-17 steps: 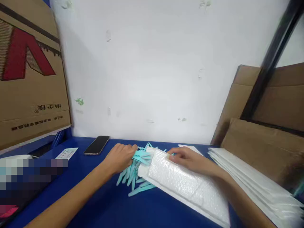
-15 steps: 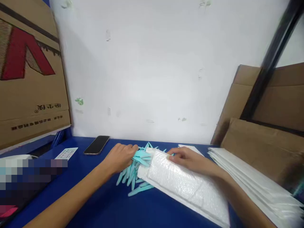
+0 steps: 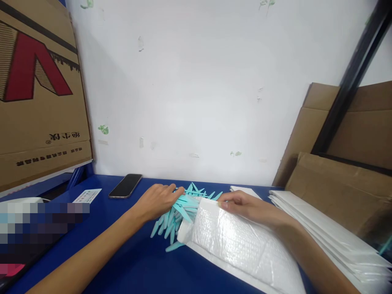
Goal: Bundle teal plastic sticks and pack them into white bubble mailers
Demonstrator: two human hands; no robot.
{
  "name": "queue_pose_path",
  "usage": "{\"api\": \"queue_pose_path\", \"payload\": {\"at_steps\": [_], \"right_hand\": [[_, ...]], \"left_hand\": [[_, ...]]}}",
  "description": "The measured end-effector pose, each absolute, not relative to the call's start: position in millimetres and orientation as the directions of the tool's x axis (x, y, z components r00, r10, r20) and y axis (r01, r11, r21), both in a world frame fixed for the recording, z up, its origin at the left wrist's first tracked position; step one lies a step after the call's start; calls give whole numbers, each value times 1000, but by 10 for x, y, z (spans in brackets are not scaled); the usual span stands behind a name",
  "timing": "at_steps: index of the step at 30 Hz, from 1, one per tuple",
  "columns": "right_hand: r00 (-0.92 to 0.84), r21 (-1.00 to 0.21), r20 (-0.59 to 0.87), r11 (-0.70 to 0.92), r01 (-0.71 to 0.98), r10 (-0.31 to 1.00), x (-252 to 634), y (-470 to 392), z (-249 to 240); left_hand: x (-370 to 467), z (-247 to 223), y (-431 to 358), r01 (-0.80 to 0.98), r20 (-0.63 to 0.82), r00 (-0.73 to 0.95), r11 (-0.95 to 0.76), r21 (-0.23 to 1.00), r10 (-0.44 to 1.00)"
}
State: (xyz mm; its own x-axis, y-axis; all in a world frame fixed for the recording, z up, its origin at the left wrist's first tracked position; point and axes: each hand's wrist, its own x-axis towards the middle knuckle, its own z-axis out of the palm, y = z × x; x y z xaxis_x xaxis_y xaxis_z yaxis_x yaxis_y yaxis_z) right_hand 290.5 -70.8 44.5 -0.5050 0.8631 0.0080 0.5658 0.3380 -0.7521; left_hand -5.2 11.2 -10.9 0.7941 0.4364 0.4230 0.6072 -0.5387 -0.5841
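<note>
My left hand (image 3: 161,201) is closed around several turquoise clothes pegs (image 3: 184,208) at the mouth of a white bubble mailer (image 3: 235,241). My right hand (image 3: 245,206) pinches the mailer's upper edge between thumb and fingers. The mailer slants toward me on the blue table, its open end facing left. More turquoise pegs lie in a loose heap (image 3: 165,224) under and behind my left hand. What is inside the mailer is hidden.
A phone (image 3: 125,186) and a printed card (image 3: 88,196) lie on the blue table (image 3: 122,261) to the left. On the right is a stack of white mailers (image 3: 324,232) beside brown cardboard (image 3: 339,196). A large carton (image 3: 45,118) stands at the left.
My left hand has moved slightly right with the pegs, toward the mailer's mouth. The mailer's near side bulges more, and its mouth looks wider. My right hand keeps its hold on the edge.
</note>
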Motion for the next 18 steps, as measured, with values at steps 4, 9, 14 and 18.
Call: {"api": "queue_pose_path", "payload": {"at_steps": [4, 9, 14, 18], "right_hand": [[-502, -777, -12, 308, 549, 865, 2924, -737, 474], [-465, -795, -23, 266, 545, 885, 2901, -763, 482], [-471, -862, -64, 189, 470, 880, 2874, -776, 473], [-520, -901, -59, 179, 395, 852, 2865, -772, 482]], "left_hand": [[-69, -125, 125, 592, 455, 806, -545, -594, 378], [-62, -142, 116, 587, 541, 805, -460, -666, 243], [-25, -117, 84, 592, 561, 802, -410, -694, 208], [-25, -103, 96, 604, 575, 792, -398, -691, 205]]}}
